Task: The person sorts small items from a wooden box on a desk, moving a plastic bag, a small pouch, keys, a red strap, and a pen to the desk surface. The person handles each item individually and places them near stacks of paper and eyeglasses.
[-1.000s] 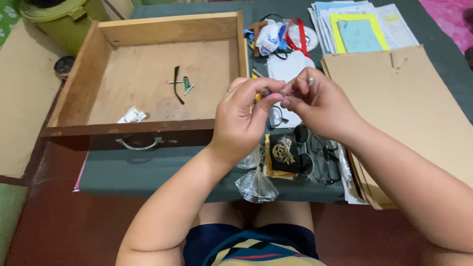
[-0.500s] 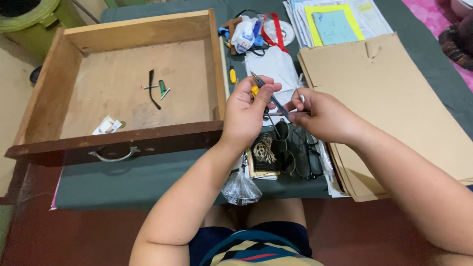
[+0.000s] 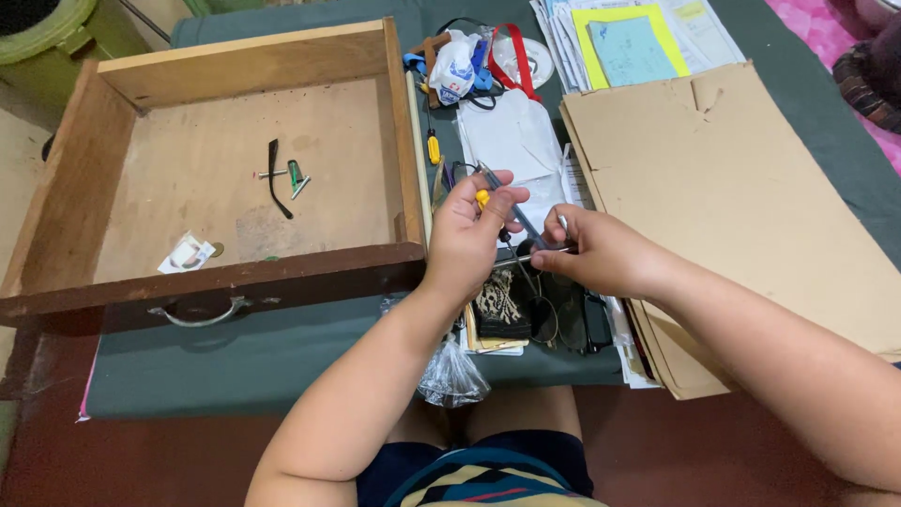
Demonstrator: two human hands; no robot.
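Hands: both meet over the middle of the worktop, just right of the drawer's front corner.
Left hand (image 3: 469, 235): clenched around a small tool (image 3: 499, 193), thin grey metal shaft with a yellow bit near the grip; shaft slants up-left to down-right, tip toward the other hand.
Right hand (image 3: 601, 252): fingertips pinched on a thin metal rod (image 3: 527, 253), straight and shiny, lying almost level and pointing left; what it belongs to is hard to tell.
Tool and rod: they cross or meet between the two hands; exact contact not clear.
Drawer (image 3: 244, 272): pulled-out wooden box, dark worn front with curved metal handle (image 3: 199, 313), pale scuffed board floor; lies on the worktop left of the hands.
Inside drawer: thin black curved strip (image 3: 275, 178), small green piece (image 3: 294, 173) beside it, small white packet (image 3: 188, 253) near the front left corner.
Worktop (image 3: 253, 357): covered in dark green cloth, smooth and flat.
Under hands: dark pouch (image 3: 497, 305) with pale ornate pattern, spectacles (image 3: 563, 314) with dark frames just right of it, crinkled clear plastic bag (image 3: 452, 376) at the near edge.
Cardboard (image 3: 741, 207): large flat brown sheet, right of the hands, small tear at the top.
Papers (image 3: 638, 42): stack of white, yellow and blue sheets at the far edge.
Yellow-handled screwdriver (image 3: 433, 145): lying by the drawer's right wall.
Far clutter: white cloth-like item (image 3: 511, 131), red strap (image 3: 514, 56).
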